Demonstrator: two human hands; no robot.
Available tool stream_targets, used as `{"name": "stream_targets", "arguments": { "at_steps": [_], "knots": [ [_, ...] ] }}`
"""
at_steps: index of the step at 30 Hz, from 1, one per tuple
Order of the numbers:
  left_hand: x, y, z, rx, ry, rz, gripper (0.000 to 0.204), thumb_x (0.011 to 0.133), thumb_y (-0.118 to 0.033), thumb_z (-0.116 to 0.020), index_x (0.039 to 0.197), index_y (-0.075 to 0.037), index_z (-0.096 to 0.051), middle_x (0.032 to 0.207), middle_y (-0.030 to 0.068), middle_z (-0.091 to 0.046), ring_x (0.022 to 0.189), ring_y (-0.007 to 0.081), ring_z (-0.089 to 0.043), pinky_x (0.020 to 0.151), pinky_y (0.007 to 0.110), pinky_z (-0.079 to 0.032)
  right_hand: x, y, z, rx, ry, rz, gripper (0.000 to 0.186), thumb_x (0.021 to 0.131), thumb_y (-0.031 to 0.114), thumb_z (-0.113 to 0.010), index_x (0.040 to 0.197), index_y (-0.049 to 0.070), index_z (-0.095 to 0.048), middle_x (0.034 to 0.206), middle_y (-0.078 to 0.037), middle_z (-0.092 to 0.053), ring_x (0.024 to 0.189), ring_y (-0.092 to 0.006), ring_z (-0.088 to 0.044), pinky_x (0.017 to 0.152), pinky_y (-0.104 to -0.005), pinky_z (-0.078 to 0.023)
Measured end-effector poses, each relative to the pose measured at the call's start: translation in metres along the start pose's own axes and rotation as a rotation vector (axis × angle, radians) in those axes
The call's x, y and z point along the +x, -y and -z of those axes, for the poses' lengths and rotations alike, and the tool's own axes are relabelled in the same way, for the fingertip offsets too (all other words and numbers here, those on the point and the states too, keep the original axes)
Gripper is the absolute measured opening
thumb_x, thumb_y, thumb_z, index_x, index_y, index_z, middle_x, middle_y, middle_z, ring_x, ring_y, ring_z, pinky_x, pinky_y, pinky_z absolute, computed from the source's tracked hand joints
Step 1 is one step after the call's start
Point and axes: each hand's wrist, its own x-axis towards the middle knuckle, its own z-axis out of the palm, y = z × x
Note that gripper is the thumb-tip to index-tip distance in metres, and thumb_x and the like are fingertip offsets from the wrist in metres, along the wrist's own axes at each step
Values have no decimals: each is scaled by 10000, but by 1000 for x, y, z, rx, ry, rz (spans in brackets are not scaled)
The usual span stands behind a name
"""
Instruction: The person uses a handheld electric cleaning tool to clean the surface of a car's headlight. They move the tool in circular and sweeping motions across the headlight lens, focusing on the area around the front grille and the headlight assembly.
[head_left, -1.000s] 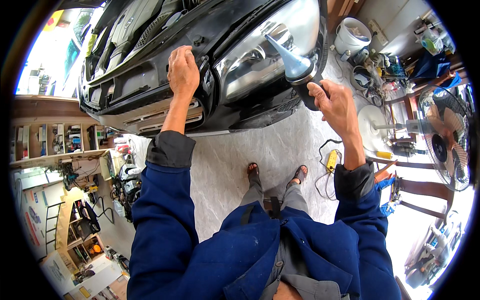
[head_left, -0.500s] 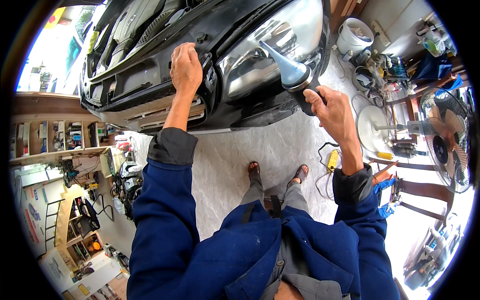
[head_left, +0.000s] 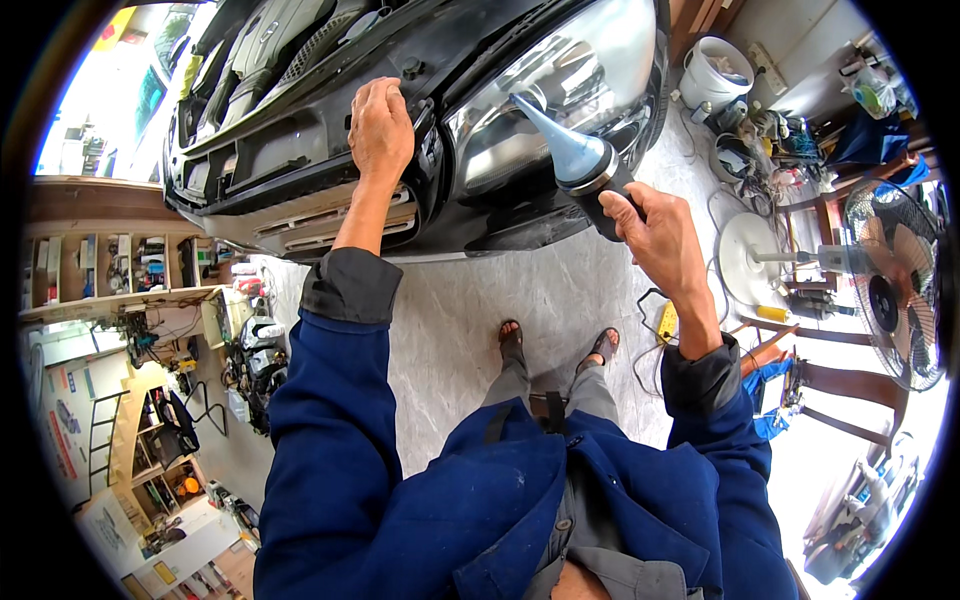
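Observation:
A black car front [head_left: 300, 150] with a glossy headlight [head_left: 540, 60] fills the upper middle. My left hand [head_left: 380, 135] is at the panel left of the headlight, fingers curled together, tips hidden; what they grip, if anything, I cannot make out. Closed round the black handle of a tool, my right hand [head_left: 655, 235] holds its pale blue, cone-shaped nozzle [head_left: 572, 150] over the headlight, narrow tip toward the lens. Whether the tip touches the lens I cannot tell.
A white bucket [head_left: 715, 85], standing fan [head_left: 890, 290], wooden chair [head_left: 850, 385] and yellow power strip [head_left: 666, 320] with cords are at the right. Shelves [head_left: 110, 265] and assorted gear line the left. My feet [head_left: 605, 345] stand on a pale marbled floor [head_left: 460, 300].
The nozzle has moved leftward and downward across the headlight with my right hand. My left hand stays at the panel, while the whole view has shifted slightly.

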Motion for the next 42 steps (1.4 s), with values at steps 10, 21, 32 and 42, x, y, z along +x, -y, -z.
{"name": "stream_targets", "arguments": {
  "at_steps": [10,21,32,42],
  "knots": [
    [-1,-1,0,-2,-7,-2,275,1049,-213,-482,1170,-72,-685,1255,111,-671,1232,328,-591,1037,453,-477,-6,4,-11,14,21,-3,396,1032,346,-675,829,7,-655,630,-13,-571,495,-70,-509,434,-252,-400],
    [-1,-1,0,8,-6,-2,298,1056,-232,-466,1164,-71,-693,1256,117,-670,1229,333,-593,1030,463,-483,-14,6,-25,1,37,20,391,1030,338,-676,841,-3,-663,634,-28,-584,499,-87,-519,448,-270,-400],
    [1,1,-1,6,-4,-14,279,1050,-216,-487,1168,-68,-693,1262,119,-670,1231,336,-594,1021,461,-487,-21,8,-30,-11,26,3,360,1023,312,-684,889,-22,-690,642,-49,-593,537,-109,-536,494,-294,-417],
    [0,2,-2,3,-4,-5,264,1047,-205,-496,1164,-70,-689,1253,121,-675,1223,344,-598,1018,463,-487,-21,-3,-22,4,-12,-53,361,1025,331,-682,877,2,-688,653,-24,-598,496,-87,-525,431,-256,-431]
  ]
}}
